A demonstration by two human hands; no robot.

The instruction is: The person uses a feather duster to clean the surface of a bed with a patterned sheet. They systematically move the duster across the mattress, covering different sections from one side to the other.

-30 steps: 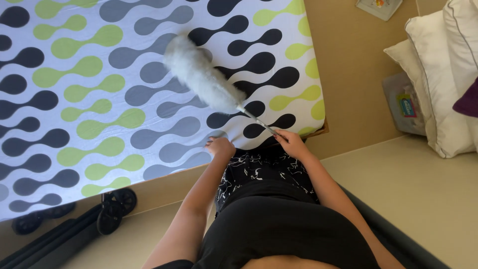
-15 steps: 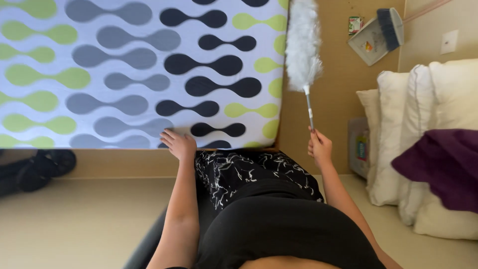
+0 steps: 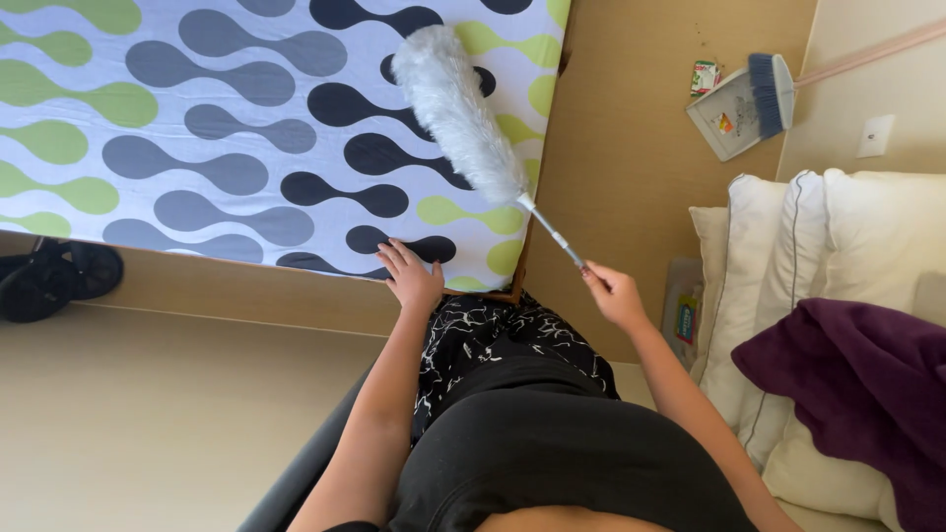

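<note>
The patterned mattress [image 3: 246,138] fills the far left. Your left hand [image 3: 412,278] lies flat and open on its near edge, as it did a moment ago. Your right hand [image 3: 613,294] is closed around the handle of the white duster [image 3: 455,110], whose head has swung from upright back onto the mattress. Far right, a dustpan [image 3: 727,116] holds a small brush [image 3: 767,94].
</note>
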